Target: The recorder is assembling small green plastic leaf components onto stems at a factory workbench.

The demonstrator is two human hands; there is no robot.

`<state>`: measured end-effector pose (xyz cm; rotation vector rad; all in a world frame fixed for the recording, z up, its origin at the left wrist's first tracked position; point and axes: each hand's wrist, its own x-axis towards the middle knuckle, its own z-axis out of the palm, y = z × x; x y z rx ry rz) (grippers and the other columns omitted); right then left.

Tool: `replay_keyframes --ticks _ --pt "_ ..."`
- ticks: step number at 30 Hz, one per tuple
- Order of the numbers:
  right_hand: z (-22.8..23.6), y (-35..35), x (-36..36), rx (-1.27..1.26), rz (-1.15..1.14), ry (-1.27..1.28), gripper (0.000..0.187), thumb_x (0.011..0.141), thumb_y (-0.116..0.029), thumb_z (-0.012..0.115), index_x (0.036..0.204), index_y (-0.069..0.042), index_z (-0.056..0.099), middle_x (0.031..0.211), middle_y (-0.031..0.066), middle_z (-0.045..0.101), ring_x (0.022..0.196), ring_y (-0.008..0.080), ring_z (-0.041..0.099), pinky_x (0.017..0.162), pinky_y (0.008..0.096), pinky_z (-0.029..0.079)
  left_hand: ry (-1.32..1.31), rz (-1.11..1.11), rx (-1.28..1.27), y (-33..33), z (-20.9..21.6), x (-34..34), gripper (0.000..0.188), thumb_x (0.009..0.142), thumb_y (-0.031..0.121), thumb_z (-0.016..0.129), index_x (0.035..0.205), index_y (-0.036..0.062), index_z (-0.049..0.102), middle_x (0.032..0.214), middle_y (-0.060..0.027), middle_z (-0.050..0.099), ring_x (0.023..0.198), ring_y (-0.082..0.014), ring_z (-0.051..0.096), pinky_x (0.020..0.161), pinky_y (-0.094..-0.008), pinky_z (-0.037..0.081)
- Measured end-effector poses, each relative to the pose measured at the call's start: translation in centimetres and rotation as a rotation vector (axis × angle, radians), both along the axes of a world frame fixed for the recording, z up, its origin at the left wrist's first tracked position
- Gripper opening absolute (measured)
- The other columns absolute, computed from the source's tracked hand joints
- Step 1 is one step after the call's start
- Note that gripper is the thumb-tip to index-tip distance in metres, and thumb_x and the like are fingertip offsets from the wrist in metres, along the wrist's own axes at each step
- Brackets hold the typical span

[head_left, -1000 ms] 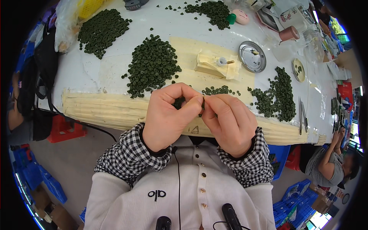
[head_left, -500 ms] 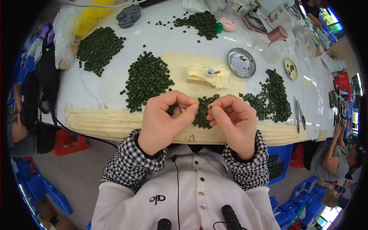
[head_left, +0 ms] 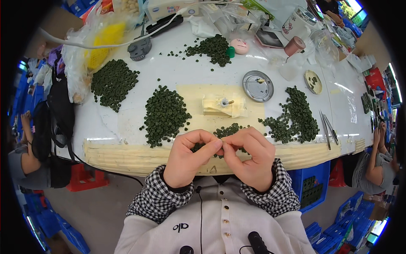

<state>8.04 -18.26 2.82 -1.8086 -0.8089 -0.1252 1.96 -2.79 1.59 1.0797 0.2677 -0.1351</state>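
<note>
My left hand (head_left: pixel 188 160) and my right hand (head_left: pixel 252 160) meet fingertip to fingertip over the table's near edge. Both are closed in a pinch; whatever sits between the thumbs and forefingers is too small and covered to make out. Just beyond and partly under them lies a small heap of dark green round pieces (head_left: pixel 231 130). A larger pile of such pieces (head_left: pixel 165 114) spreads to the left, and another pile (head_left: pixel 299 116) to the right. Behind the hands stands a block wrapped in cream tape (head_left: pixel 213 106), with a small peg on top.
Tweezers (head_left: pixel 325 131) lie at the right. A round metal lid (head_left: pixel 253 94) and a cream dish (head_left: pixel 313 88) sit farther back. More green piles (head_left: pixel 113 82) are at the far left and back. A thread spool (head_left: pixel 294 45), white cable (head_left: pixel 127 45) and plastic bags crowd the back.
My hands have come together from slightly apart, so their fingertips now touch. The view has shifted, with the table lower in the picture.
</note>
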Motion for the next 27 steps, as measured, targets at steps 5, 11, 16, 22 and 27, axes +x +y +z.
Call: replay_keyframes --ticks 5,11,16,22,27 --pt "-0.2 0.0 0.3 0.056 0.024 -0.026 0.015 0.071 0.005 0.067 0.085 -0.001 0.064 0.077 0.0092 0.061 0.061 0.0189 0.060 0.053 0.0264 0.049 -0.032 -0.003 0.044 0.3 0.0 -0.1 0.009 0.088 0.008 0.059 0.085 -0.0001 0.062 0.078 -0.0036 0.064 0.069 -0.0038 0.054 0.062 -0.0186 0.040" --pt "-0.3 -1.2 1.2 0.023 0.114 -0.079 0.015 0.073 0.003 0.066 0.087 -0.001 0.063 0.079 0.0082 0.061 0.064 0.0200 0.061 0.054 0.0275 0.049 -0.069 -0.036 0.180 0.1 0.6 0.0 0.012 0.089 0.010 0.059 0.088 -0.0015 0.062 0.082 -0.0048 0.065 0.077 -0.0081 0.058 0.073 -0.0212 0.045" --pt "0.2 -1.1 1.5 -0.039 0.102 -0.183 0.016 0.072 0.003 0.067 0.086 -0.001 0.062 0.077 0.0069 0.059 0.061 0.0187 0.060 0.053 0.0275 0.049 -0.093 -0.057 0.036 0.5 -0.1 0.0 0.012 0.088 0.007 0.059 0.096 -0.0022 0.062 0.085 -0.0065 0.066 0.058 -0.0014 0.040 0.050 -0.0171 0.032" --pt "0.1 -1.0 1.3 0.141 0.039 -0.073 0.016 0.070 0.006 0.067 0.084 0.001 0.062 0.074 0.0080 0.059 0.059 0.0163 0.059 0.053 0.0253 0.048 -0.099 0.000 -0.364 0.7 -1.0 -0.1 0.018 0.090 0.006 0.055 0.108 0.0006 0.059 0.090 -0.0080 0.066 0.053 -0.0019 0.036 0.047 -0.0175 0.028" --pt "0.1 -0.6 1.0 0.104 0.025 -0.113 0.017 0.068 0.007 0.070 0.083 0.001 0.064 0.075 0.0093 0.061 0.061 0.0160 0.060 0.055 0.0244 0.048 -0.061 0.000 -0.451 0.9 -0.9 0.6 0.019 0.093 0.007 0.051 0.109 0.0023 0.059 0.094 -0.0090 0.066 0.051 -0.0005 0.033 0.046 -0.0172 0.027"
